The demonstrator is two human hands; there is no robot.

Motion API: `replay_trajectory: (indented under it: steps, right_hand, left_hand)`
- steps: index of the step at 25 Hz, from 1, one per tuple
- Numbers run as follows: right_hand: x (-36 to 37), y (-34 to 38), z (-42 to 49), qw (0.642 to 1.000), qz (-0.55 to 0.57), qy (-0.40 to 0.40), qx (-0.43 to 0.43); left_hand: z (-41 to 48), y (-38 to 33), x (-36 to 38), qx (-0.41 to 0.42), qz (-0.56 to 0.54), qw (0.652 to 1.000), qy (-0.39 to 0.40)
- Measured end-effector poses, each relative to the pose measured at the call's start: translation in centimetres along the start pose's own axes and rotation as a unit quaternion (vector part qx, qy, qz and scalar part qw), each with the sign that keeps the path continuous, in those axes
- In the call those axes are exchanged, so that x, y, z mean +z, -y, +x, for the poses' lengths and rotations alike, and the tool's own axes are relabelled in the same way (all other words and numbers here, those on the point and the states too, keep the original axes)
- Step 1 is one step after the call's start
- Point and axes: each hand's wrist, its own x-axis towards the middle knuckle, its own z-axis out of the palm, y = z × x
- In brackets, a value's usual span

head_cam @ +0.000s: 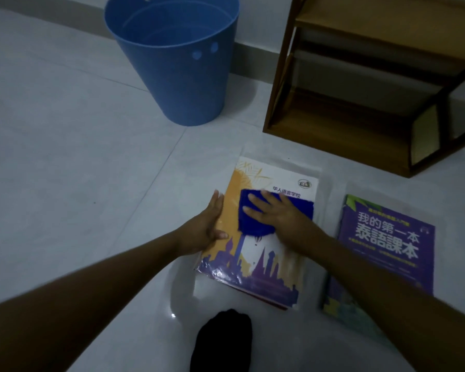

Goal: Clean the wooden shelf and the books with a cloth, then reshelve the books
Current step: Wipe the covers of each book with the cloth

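The right hand [274,213] is laid flat, fingers straight and spread, on a dark blue cloth [253,228], which is pressed onto the upper half of a book cover. Nothing is gripped by it. The left hand [210,226] is set against the left edge of the same book, with the fingers held straight along the edge and the thumb resting on the cover.

The yellow and purple book [253,264] is lying face up on the tiled floor [65,157], wrapped in clear plastic; a red edge is seen under its near corner, though what it belongs to cannot be told. A purple book [387,237] with large white characters is lying flat on the floor just beside it on the right, apart from it.

Beyond the books, the wooden shelf [333,124] is stood on the floor against the wall. To its left a blue plastic bucket [180,76] is placed upright. A foot in a black sock [222,342] is seen at the lower edge.
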Motion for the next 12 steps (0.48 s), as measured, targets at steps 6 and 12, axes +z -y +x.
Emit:
replay_trajectory:
  steps: [6,12]
  right_hand:
    - [-4.3,-1.1,5.0,0.976,0.085,-0.065,0.187]
    - [-2.4,2.5,3.2,0.996,0.059,-0.057,0.037]
  left_hand:
    - [0.6,0.3,0.3,-0.016,-0.054,0.998,0.003]
    - [-0.5,1.0,-0.5,-0.017,-0.136,0.991,-0.012]
